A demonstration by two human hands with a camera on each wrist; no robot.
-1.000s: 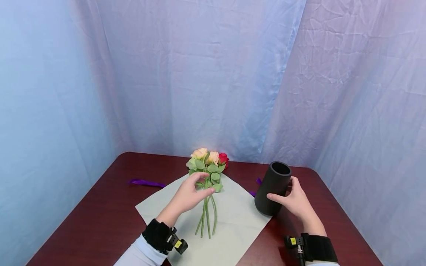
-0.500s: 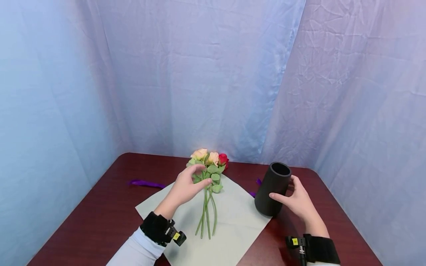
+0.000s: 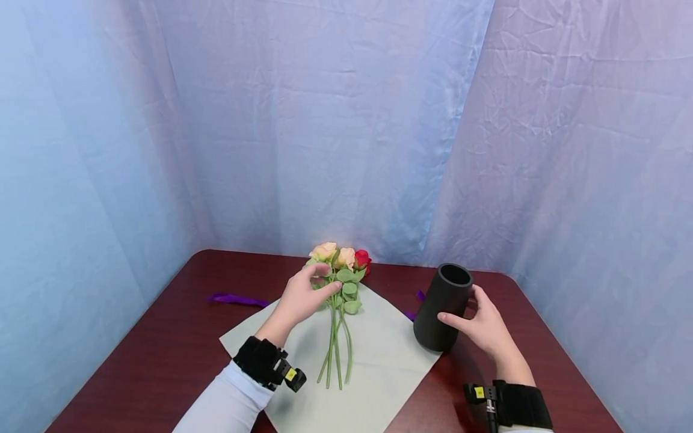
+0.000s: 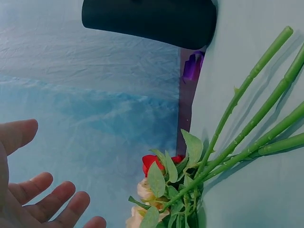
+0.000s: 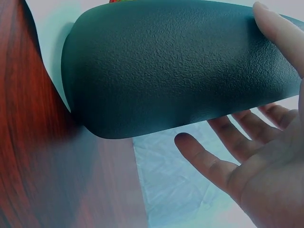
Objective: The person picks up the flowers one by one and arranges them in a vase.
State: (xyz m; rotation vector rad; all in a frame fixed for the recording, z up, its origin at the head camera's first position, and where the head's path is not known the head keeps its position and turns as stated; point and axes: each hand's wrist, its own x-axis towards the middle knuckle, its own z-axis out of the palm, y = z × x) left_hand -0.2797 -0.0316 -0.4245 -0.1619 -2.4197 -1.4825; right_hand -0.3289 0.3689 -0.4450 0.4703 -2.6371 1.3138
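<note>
A small bunch of roses (image 3: 344, 258), cream-coloured and red with green leaves, lies on a pale sheet of wrapping paper (image 3: 379, 361). Its bare stems (image 4: 256, 114) point toward the person. Over the leaves hovers the left hand (image 3: 304, 299), fingers loosely bent and thumb apart, gripping nothing. A black cylindrical vase (image 3: 443, 308) stands at the paper's right corner, its mouth upward. The right hand (image 3: 484, 325) holds the vase from the right, thumb on the near side and fingers behind. In the right wrist view the index finger (image 5: 202, 159) is off the vase (image 5: 156, 66); the other fingertips are hidden.
A purple ribbon (image 3: 238, 299) lies on the dark red-brown table (image 3: 162, 343) to the left of the paper, and purple ribbon (image 3: 420, 295) also shows behind the vase. Pale blue curtains (image 3: 325, 120) hang behind the table and on both sides.
The left hand has moved back and slightly left above the roses, away from the lower leaves. The right hand and the vase have barely moved.
</note>
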